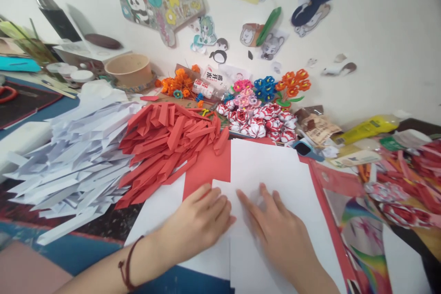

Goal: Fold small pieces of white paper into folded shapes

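Note:
White paper sheets (pixel 272 161) lie in a stack before me, with red paper (pixel 210 161) showing beneath and beside them. My left hand (pixel 206 216), a dark cord bracelet on its wrist, is closed, its curled fingers at a smaller piece of white paper (pixel 222 186) that overlaps the stack's left edge. Most of that piece is hidden by the hand. On the stack rests my right hand (pixel 279 227), open, fingers spread and fingertips touching the paper.
Folded white strips (pixel 79 156) and folded red strips (pixel 168 142) are heaped at left. Behind the sheets stand red-and-white paper flowers (pixel 262 121) and orange flowers (pixel 292 85). A round tub (pixel 129 71) sits farther back. Yellow bottle (pixel 368 128) and more red pieces lie right.

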Motion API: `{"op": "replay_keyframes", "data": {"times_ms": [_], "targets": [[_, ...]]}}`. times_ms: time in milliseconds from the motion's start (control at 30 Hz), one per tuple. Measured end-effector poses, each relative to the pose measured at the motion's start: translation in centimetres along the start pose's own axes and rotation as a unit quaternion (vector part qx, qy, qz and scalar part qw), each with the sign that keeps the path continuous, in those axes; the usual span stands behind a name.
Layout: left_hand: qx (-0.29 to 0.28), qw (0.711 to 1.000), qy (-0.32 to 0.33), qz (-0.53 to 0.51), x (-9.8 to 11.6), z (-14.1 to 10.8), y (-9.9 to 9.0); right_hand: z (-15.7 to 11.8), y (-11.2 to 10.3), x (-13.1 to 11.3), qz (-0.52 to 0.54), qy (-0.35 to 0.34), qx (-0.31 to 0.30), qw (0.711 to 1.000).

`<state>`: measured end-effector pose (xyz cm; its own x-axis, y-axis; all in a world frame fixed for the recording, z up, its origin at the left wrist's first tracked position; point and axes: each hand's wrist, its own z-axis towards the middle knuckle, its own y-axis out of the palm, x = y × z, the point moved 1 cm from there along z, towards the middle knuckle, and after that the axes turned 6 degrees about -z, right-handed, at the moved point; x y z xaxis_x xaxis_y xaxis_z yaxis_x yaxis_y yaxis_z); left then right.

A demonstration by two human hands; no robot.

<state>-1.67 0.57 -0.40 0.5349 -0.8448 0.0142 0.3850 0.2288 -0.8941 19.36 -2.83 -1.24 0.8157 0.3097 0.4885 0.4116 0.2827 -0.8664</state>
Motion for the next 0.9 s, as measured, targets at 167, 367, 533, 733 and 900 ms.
{"op": "replay_keyframes", "data": {"times_ms": [167, 367, 533, 733, 900], "targets": [[-0.005, 0.993, 0.1, 0.062, 4.2, -0.8, 0.0, 0.2, -0.8, 0.6, 0.008, 0.0, -0.037, 0.999], [-0.023, 0.993, 0.091, 0.07, 8.1, -0.5, 2.0, 0.3, -0.8, 0.6, 0.012, 0.01, -0.032, 0.999], [-0.015, 0.995, 0.043, 0.086, 9.3, -0.7, 3.0, 0.2, -0.6, 0.5, 0.013, 0.009, -0.021, 1.0], [-0.009, 0.988, 0.016, 0.154, 9.2, -1.8, 1.7, 0.1, -0.4, 0.5, 0.004, 0.003, -0.017, 1.0], [0.0, 0.976, -0.051, 0.212, 8.8, -4.2, 1.7, -0.1, -0.1, 0.3, -0.017, 0.0, -0.01, 1.0]]}}
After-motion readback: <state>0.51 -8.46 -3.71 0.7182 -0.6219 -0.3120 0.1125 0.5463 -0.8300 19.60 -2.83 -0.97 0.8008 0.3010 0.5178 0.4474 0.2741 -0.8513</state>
